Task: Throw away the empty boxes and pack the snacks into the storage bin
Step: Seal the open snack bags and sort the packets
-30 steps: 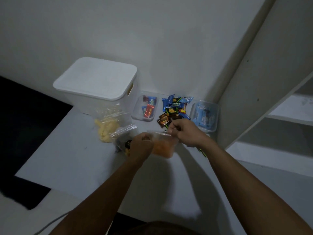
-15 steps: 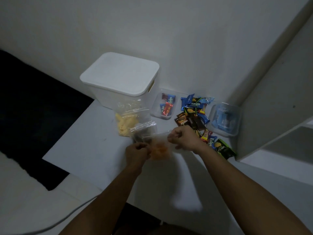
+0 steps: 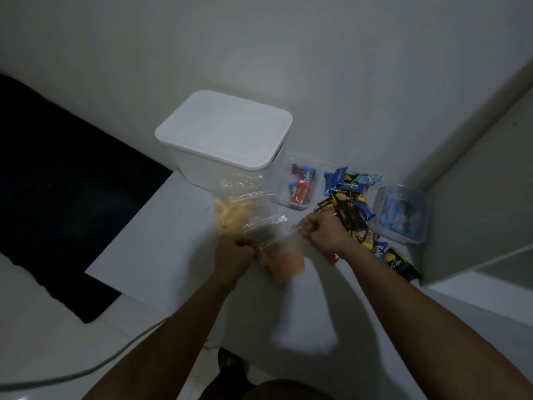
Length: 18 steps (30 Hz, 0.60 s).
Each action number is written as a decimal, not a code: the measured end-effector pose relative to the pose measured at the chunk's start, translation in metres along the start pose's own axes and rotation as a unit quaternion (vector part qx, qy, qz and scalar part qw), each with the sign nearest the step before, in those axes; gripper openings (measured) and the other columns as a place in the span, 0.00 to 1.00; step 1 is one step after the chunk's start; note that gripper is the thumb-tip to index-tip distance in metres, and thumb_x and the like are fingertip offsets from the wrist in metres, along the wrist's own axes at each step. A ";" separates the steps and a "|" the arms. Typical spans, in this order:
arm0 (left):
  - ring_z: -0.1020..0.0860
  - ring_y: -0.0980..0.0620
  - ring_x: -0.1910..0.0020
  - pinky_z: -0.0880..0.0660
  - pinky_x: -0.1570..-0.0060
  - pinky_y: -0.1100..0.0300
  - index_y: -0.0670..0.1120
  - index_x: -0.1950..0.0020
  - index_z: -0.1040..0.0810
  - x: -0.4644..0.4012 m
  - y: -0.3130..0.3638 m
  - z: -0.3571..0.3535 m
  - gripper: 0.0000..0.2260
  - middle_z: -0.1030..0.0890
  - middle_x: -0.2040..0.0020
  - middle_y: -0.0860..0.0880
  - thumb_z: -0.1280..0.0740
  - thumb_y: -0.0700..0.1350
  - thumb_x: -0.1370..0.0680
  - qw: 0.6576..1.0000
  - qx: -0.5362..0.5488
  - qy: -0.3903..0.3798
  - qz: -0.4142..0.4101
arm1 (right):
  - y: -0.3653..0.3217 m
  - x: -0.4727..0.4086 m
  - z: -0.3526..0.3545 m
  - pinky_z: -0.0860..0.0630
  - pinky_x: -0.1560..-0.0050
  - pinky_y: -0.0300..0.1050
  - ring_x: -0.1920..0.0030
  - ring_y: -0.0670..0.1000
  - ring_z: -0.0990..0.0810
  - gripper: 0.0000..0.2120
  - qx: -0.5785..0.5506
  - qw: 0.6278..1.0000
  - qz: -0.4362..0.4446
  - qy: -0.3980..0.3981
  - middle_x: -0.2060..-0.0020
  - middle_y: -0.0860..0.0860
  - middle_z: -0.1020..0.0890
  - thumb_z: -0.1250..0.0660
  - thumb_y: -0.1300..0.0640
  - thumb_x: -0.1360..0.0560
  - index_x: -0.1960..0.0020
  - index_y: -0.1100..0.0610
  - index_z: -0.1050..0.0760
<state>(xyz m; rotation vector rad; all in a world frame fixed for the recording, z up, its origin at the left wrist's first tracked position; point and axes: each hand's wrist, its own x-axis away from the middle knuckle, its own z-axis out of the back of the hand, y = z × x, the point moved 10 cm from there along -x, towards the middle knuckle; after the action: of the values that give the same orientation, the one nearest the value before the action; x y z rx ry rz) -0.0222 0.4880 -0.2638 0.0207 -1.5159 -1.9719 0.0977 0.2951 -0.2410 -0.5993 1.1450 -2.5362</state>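
Both hands pinch the top edge of a clear zip bag of orange snacks, just above the table.

The left hand [image 3: 235, 255] and right hand [image 3: 323, 229] are closed into fists on the bag's [image 3: 284, 259] mouth; the fingertips themselves are hidden and the bag is blurred. Just beyond it lie a bag of yellow snacks [image 3: 233, 216] and a darker bag [image 3: 266, 229], contents hard to read. Far left stands the lidded white storage bin [image 3: 225, 134]. Far right, loose wrapped snacks [image 3: 350, 197] are scattered between two clear tubs [image 3: 300, 184], [image 3: 401, 213]; the table [image 3: 150, 249] is cut off near the person.
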 end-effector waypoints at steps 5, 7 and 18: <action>0.18 0.44 0.61 0.19 0.56 0.48 0.44 0.60 0.17 -0.029 0.031 0.040 0.07 0.16 0.61 0.42 0.32 0.34 0.31 0.997 0.009 0.056 -0.050 | -0.018 -0.019 0.016 0.21 0.47 0.49 0.51 0.52 0.20 0.06 -0.001 0.999 -0.007 0.032 0.53 0.54 0.19 0.33 0.66 0.25 0.50 0.60 0.20; 0.18 0.41 0.61 0.19 0.58 0.47 0.43 0.60 0.18 -0.040 0.048 0.056 0.06 0.17 0.61 0.40 0.33 0.34 0.28 0.995 0.014 0.071 -0.074 | -0.033 -0.028 0.024 0.21 0.47 0.50 0.52 0.52 0.20 0.05 -0.004 0.999 -0.001 0.052 0.55 0.53 0.19 0.33 0.65 0.25 0.51 0.60 0.20; 0.24 0.46 0.62 0.25 0.60 0.55 0.42 0.66 0.25 -0.157 0.106 0.167 0.04 0.22 0.63 0.42 0.37 0.38 0.31 0.979 0.079 0.186 -0.026 | -0.098 -0.087 0.039 0.17 0.58 0.49 0.54 0.56 0.17 0.10 -0.124 0.978 -0.076 0.151 0.50 0.58 0.19 0.32 0.65 0.27 0.46 0.57 0.23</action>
<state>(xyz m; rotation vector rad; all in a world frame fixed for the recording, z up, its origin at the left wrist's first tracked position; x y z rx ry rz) 0.0882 0.6953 -0.1717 0.4758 -1.4260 -1.7607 0.1834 0.3692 -0.1648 -0.3763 1.5953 -2.7008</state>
